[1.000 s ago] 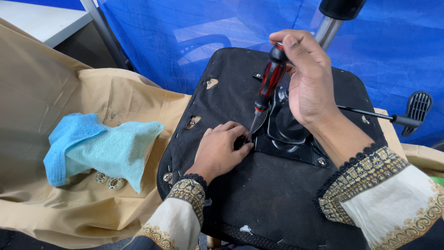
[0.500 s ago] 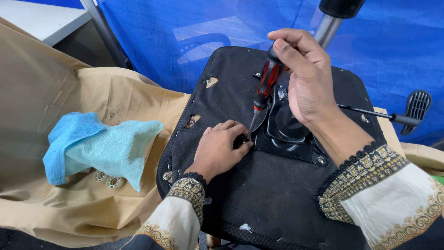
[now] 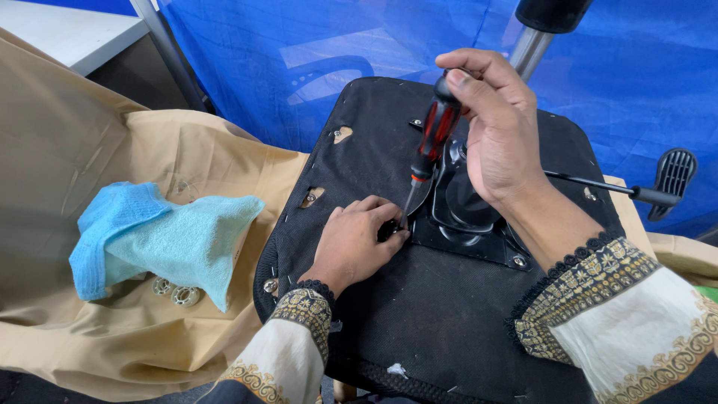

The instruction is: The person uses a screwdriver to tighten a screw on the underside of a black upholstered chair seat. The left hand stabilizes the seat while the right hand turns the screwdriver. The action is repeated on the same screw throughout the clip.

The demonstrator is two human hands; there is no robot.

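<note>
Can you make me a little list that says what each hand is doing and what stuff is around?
left hand: fingertips pressed on the black seat underside, right at the screwdriver's tip
right hand: grips a red and black screwdriver, tip pointing down
metal plate: black, screwed to the seat
lever: sticks out to the right, black paddle end
blue towel: lies on tan cloth
backdrop: blue tarp

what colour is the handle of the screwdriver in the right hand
Red and black, on the screwdriver in the right hand; head view.
</note>
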